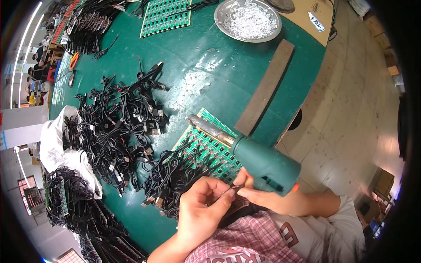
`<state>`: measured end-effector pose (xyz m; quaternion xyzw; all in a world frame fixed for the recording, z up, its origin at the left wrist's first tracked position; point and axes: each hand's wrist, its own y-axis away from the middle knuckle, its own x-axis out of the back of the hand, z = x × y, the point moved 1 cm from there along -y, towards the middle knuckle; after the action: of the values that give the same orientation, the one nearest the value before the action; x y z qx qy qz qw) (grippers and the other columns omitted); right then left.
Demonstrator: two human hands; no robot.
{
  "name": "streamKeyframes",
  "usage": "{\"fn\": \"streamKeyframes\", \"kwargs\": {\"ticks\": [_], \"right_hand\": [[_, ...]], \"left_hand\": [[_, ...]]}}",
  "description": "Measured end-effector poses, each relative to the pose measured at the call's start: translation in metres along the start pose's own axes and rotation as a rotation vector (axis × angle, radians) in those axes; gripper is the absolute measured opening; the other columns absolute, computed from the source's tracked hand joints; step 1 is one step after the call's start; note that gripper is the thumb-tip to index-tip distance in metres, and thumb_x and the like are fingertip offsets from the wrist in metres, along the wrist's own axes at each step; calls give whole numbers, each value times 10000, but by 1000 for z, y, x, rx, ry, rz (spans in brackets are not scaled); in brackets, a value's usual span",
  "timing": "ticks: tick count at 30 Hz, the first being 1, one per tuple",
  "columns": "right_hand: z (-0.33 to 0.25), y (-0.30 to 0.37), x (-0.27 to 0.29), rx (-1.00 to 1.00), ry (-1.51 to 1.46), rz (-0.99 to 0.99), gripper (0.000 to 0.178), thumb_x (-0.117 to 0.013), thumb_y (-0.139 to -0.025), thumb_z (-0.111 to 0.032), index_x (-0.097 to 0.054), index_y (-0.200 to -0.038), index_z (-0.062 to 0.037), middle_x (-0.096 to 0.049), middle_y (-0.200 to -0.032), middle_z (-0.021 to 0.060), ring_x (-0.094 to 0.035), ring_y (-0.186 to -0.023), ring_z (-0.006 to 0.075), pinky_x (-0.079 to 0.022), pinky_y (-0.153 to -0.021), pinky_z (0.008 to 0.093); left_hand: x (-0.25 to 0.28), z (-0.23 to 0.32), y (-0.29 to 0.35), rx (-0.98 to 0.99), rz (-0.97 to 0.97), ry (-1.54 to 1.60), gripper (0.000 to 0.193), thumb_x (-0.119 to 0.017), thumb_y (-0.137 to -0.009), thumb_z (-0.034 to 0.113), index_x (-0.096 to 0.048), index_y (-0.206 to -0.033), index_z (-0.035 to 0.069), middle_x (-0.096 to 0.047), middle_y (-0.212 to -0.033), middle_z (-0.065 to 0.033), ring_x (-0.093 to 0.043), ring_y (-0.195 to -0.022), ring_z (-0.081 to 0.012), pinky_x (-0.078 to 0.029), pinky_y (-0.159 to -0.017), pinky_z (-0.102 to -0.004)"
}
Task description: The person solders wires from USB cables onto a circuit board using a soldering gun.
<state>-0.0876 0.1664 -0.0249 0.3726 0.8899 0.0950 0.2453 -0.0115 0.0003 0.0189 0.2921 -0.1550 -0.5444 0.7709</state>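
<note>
Left hand [202, 210] pinching thin wire [231, 188], right hand [263, 196] gripping green soldering gun [258, 162], over green circuit board [206, 149]

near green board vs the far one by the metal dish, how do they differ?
The near board carries black cables with red leads across it; the far board looks mostly bare, with one cable at its top edge. The near board lies partly under the green soldering gun by the right hand; the far board lies beside the metal dish. Both are green panels of small repeated units.
</note>
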Motion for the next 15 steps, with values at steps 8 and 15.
{"fn": "streamKeyframes", "kwargs": {"ticks": [8, 15], "right_hand": [[-11, -5, -10, -72, -212, 164, 128, -694, -888, -8, -642, -1004, -27, -635, -875, -16, -553, -752, 31, -454, -622, 218], [-7, -3, -10, -86, -159, 138, 130, -693, -894, -31, -626, -1006, -29, -635, -889, -9, -563, -775, 36, -468, -654, 225]], "left_hand": [[5, 0, 0, 42, -76, 33, 110, -666, -929, 19, -588, -991, -26, -676, -838, -57, -626, -755, -78, -510, -690, -218], [0, 0, 1, 6, -36, 82, 91, -645, -942, 17, -572, -978, -23, -668, -839, -62, -626, -749, -86, -506, -681, -219]]}}
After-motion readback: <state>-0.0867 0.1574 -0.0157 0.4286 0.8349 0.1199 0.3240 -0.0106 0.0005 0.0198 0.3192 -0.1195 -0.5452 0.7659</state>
